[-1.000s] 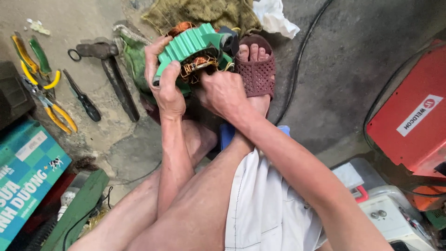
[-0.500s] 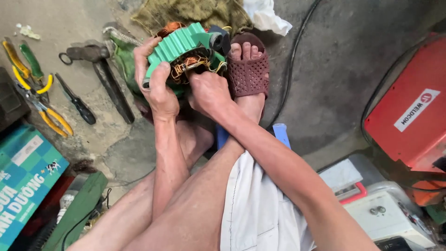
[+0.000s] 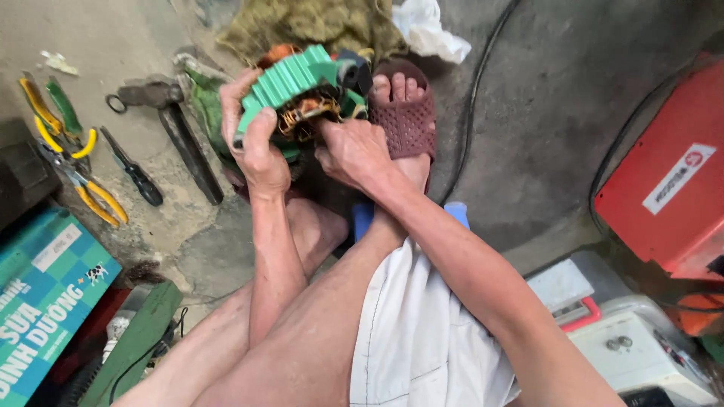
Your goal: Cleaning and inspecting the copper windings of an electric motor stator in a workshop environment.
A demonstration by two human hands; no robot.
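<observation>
- The green ribbed electric motor body with exposed copper windings [image 3: 298,94] sits in front of your knees, above the concrete floor, beside your maroon perforated slipper [image 3: 409,120]; its long axis tilts up to the right.
- Your left hand [image 3: 256,143] is closed around its left end.
- Your right hand [image 3: 351,151] has curled fingers touching the windings.

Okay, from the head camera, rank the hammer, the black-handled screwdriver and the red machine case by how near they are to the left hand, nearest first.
Measured from the left hand, which grips the green motor housing:
1. Hammer, just to its left on the floor.
2. Black-handled screwdriver, farther left.
3. Red machine case, far across at the right edge.
</observation>
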